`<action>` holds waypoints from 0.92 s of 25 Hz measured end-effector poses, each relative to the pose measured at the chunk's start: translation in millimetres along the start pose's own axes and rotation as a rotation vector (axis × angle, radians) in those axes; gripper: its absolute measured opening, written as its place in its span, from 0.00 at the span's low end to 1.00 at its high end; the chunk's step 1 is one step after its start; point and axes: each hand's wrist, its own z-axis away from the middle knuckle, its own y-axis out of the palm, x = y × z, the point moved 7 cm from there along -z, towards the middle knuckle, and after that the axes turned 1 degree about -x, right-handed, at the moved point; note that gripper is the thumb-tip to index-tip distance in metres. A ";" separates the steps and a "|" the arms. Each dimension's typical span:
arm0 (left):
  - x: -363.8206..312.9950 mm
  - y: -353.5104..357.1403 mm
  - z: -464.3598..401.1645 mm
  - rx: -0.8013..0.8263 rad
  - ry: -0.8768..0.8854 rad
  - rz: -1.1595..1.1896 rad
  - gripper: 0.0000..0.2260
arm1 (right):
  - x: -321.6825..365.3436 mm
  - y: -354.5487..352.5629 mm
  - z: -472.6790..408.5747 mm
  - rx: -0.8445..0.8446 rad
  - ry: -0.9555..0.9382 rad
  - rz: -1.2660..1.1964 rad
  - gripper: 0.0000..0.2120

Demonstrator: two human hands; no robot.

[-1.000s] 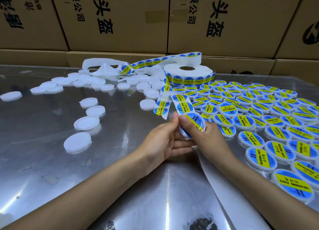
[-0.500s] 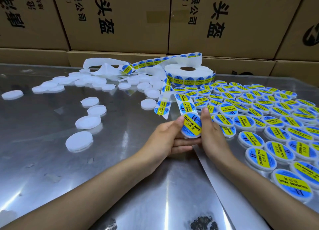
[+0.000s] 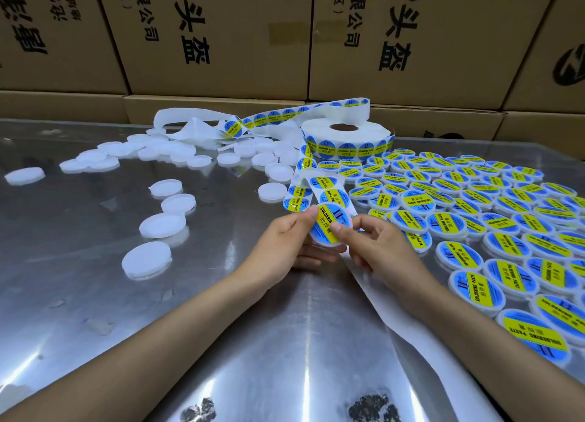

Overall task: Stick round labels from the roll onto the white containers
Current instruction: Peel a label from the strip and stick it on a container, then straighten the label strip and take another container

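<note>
So the left hand [image 3: 285,244] has its fingers curled under one white container [image 3: 329,228] and its thumb on the top edge, holding it up just above the metal table [image 3: 95,295]. The right hand [image 3: 376,244] pinches the same container from the other side, thumb pressed down on the blue-and-yellow label [image 3: 332,224] that's already on its lid.

Right behind the container, a loose strip of labels [image 3: 327,192] trails back to the roll [image 3: 346,138], which sits flat near the far edge of the table.

Off to the right there's a big crowd of labelled containers [image 3: 474,213] packed close together. On the left, plain white containers [image 3: 147,258] are scattered about, with a heap of empty backing paper [image 3: 193,125] behind them. Cardboard boxes [image 3: 221,35] are stacked along the back.
</note>
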 end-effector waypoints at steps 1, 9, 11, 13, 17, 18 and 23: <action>-1.0 -1.3 -0.1 0.002 -0.006 -0.021 0.16 | -1.1 -2.5 -1.5 -0.013 0.005 0.022 0.13; -23.4 -67.6 -1.0 -0.272 0.125 -1.277 0.22 | -18.2 -29.7 -13.0 -0.199 0.145 -0.360 0.08; -20.7 -98.2 -4.7 -0.340 -0.032 -1.323 0.25 | -21.7 -36.5 -15.3 -0.226 0.147 -0.481 0.06; -15.7 -121.0 -5.1 -0.380 -0.170 -1.395 0.26 | -25.2 -40.6 -16.8 -0.239 0.173 -0.562 0.03; -6.6 -148.7 4.6 -0.399 -0.465 -1.480 0.27 | -31.0 -46.1 -19.8 -0.267 0.217 -0.658 0.04; -11.0 -143.7 5.1 -0.415 -0.414 -1.475 0.27 | -31.5 -46.7 -20.1 -0.275 0.221 -0.670 0.05; -21.6 30.3 21.5 0.225 0.520 -1.097 0.32 | -30.4 -42.8 -20.1 -0.296 0.223 -0.664 0.09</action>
